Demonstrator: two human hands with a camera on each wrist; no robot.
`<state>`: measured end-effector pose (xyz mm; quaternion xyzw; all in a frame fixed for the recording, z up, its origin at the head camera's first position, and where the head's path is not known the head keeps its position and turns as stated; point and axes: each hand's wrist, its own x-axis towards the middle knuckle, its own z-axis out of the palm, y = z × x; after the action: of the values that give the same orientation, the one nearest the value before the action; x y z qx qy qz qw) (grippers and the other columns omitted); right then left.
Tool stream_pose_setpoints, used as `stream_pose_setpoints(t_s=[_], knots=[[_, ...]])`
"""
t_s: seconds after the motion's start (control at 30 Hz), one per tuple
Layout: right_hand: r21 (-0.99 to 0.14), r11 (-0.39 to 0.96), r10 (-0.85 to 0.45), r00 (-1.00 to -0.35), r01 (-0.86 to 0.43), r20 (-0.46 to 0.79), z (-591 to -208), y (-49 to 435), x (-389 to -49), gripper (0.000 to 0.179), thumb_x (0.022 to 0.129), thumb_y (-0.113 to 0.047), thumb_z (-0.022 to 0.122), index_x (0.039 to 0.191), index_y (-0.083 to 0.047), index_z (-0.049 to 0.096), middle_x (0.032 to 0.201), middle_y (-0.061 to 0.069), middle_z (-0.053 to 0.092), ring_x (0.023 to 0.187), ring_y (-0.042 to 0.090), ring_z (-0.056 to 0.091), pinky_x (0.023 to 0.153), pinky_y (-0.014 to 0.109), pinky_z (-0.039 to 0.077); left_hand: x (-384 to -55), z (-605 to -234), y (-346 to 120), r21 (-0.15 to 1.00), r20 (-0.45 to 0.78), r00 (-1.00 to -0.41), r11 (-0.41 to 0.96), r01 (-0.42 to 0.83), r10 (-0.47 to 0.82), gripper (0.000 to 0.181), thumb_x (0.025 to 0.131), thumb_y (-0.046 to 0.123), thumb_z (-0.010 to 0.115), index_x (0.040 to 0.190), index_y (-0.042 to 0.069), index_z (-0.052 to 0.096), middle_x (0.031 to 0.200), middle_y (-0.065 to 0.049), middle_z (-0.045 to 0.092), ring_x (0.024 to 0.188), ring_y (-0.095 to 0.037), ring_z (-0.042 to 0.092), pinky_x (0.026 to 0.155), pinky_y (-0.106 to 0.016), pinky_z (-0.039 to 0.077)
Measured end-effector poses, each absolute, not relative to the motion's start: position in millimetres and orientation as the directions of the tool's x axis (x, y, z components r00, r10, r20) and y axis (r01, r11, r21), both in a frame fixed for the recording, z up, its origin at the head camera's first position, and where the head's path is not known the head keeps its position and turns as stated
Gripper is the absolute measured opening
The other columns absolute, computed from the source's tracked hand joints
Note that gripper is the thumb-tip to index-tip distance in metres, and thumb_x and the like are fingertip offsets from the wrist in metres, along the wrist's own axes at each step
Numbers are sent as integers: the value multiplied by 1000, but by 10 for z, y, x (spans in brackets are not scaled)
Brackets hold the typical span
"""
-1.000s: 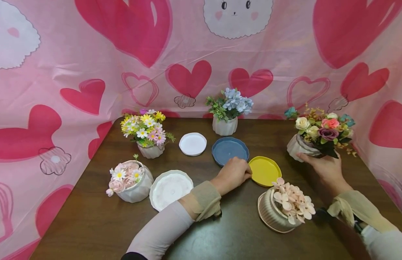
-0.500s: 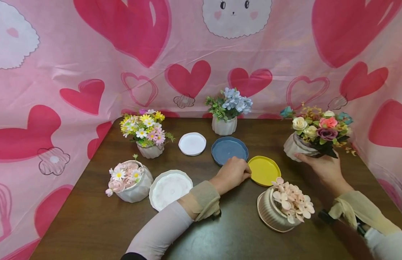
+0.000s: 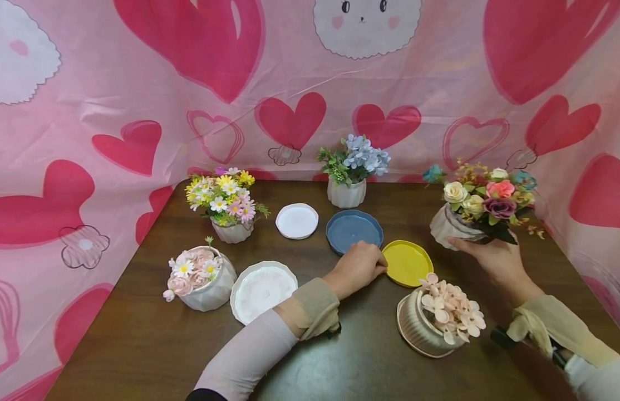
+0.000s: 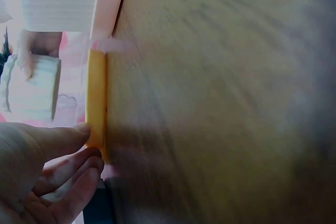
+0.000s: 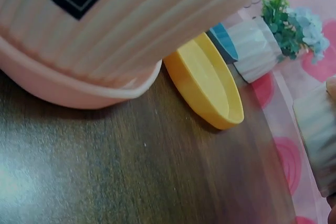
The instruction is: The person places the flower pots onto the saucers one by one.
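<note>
At the table's middle my left hand [image 3: 357,269] pinches the left edge of a yellow saucer [image 3: 409,264] between thumb and fingers; the left wrist view shows the saucer's rim [image 4: 96,95] side-on, by the table surface. My right hand [image 3: 497,262] grips a white flowerpot [image 3: 451,227] of mixed artificial roses [image 3: 500,207], thumb on its near side. That pot tilts a little and hangs above the table, right of the yellow saucer. Part of it appears at the right edge of the right wrist view, as a ribbed white pot wall [image 5: 317,135].
A ribbed pot [image 3: 430,326] with peach flowers stands on its saucer between my forearms. A blue saucer [image 3: 354,231] adjoins the yellow one. Further off are a blue-flower pot [image 3: 347,194], white saucers [image 3: 297,221], a daisy pot [image 3: 232,231] and a pink-flower pot [image 3: 210,289].
My right hand has carried the rose pot a short way left, toward the yellow saucer. My left hand keeps its pinch on the saucer's edge and has barely moved.
</note>
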<state>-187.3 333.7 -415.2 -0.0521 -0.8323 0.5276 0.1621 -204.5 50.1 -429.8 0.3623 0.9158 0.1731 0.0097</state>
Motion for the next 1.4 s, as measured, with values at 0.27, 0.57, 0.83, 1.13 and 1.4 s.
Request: stream_pose_setpoints(t_s=[0.27, 0.57, 0.83, 1.13, 1.4], knots=[[-875, 475, 212, -953, -92, 215, -4108, 3291, -1832, 83, 77, -8, 84, 145, -27, 42, 125, -26, 51, 114, -8, 44, 86, -1, 36, -2045, -4303, 499, 324, 112, -738, 678, 660, 666, 10, 91, 23, 71, 93, 26, 81, 91, 14, 76, 81, -2, 66, 80, -23, 51], [-856, 511, 170, -967, -76, 187, -4068, 3271, -1797, 84, 78, -16, 84, 147, -28, 39, 129, -22, 51, 116, -9, 44, 85, -1, 35, -2039, -4313, 488, 322, 138, -731, 668, 671, 668, 10, 90, 22, 72, 88, 27, 80, 87, 16, 75, 77, -1, 66, 77, -22, 51], [-815, 579, 160, -974, -40, 161, -4028, 3256, -1766, 84, 79, -27, 84, 149, -27, 37, 133, -18, 50, 118, -11, 40, 86, 0, 31, -2028, -4302, 498, 285, 127, -726, 676, 680, 676, 10, 91, 23, 71, 91, 27, 80, 89, 15, 75, 79, -2, 66, 75, -21, 51], [-817, 574, 121, -981, -58, 155, -4014, 3225, -1740, 82, 80, -26, 83, 148, -26, 38, 131, -20, 50, 116, -11, 41, 85, -2, 32, -2025, -4291, 502, 288, 123, -732, 682, 673, 670, 10, 91, 23, 71, 93, 26, 80, 91, 14, 76, 81, -2, 67, 77, -21, 52], [-826, 559, 104, -982, -74, 158, -4018, 3207, -1727, 83, 81, -24, 83, 149, -26, 36, 132, -20, 50, 117, -12, 41, 85, -4, 32, -2020, -4291, 504, 288, 127, -727, 676, 678, 675, 10, 91, 23, 71, 91, 26, 80, 90, 14, 76, 80, -2, 67, 77, -22, 52]])
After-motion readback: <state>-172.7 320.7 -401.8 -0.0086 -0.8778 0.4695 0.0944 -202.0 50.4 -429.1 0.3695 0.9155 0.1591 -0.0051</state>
